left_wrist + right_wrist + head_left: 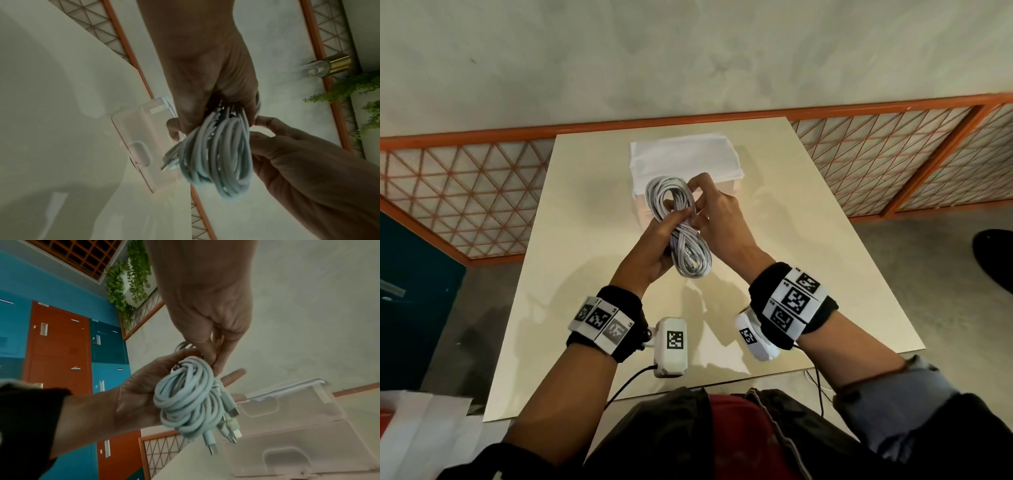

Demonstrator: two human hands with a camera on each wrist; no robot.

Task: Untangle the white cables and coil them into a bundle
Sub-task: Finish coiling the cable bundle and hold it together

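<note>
Both hands work above the counter with the cables held between them, wound into a figure-eight bundle. No brand or readable writing shows; only black-and-white square code markers on the wristbands. The left hand has its fingers curled tight round the waist of the bundle, thumb on the near side. The right hand pinches a strand at the bundle's upper loop, thumb and forefinger together, the other fingers loosely bent. Several plug ends hang from the lower loop. Behind the hands a clear plastic box sits on the counter with a white cloth over it; its contents cannot be made out.
</note>
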